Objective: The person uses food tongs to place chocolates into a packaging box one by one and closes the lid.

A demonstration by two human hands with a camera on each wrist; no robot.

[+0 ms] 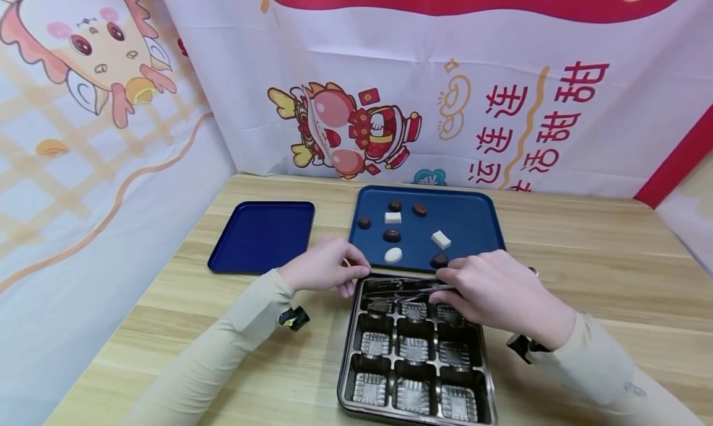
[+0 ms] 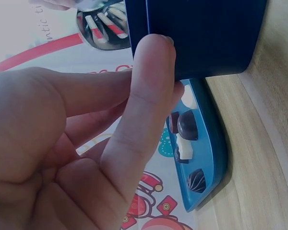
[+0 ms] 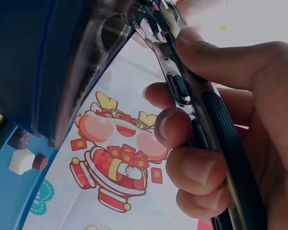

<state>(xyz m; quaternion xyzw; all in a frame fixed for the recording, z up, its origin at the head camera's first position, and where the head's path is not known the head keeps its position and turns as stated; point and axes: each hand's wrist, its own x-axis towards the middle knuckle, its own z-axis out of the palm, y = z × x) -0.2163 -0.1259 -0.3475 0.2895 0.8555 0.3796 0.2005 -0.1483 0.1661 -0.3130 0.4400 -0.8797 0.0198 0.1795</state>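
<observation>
A dark blue box (image 1: 345,382) stands near the front of the table, with a shiny dark plastic insert (image 1: 396,359) split into square compartments. My left hand (image 1: 330,268) pinches the box's far left corner between thumb and fingers; the thumb (image 2: 152,67) lies against the blue wall. In my right hand (image 1: 492,293) are metal tongs (image 3: 185,91) with dark handle grips, fingers curled round them. The tongs reach leftward over the far row of compartments. A dark rounded piece (image 1: 380,306) shows by their tips in the far left compartment.
Behind the box, a blue tray (image 1: 468,228) carries several dark and white chocolates, among them a white oval one (image 1: 393,255) and a dark one (image 1: 439,260) near its front edge. A smaller navy tray (image 1: 262,234) lies at the left. Printed cloth (image 1: 223,60) hangs behind the table.
</observation>
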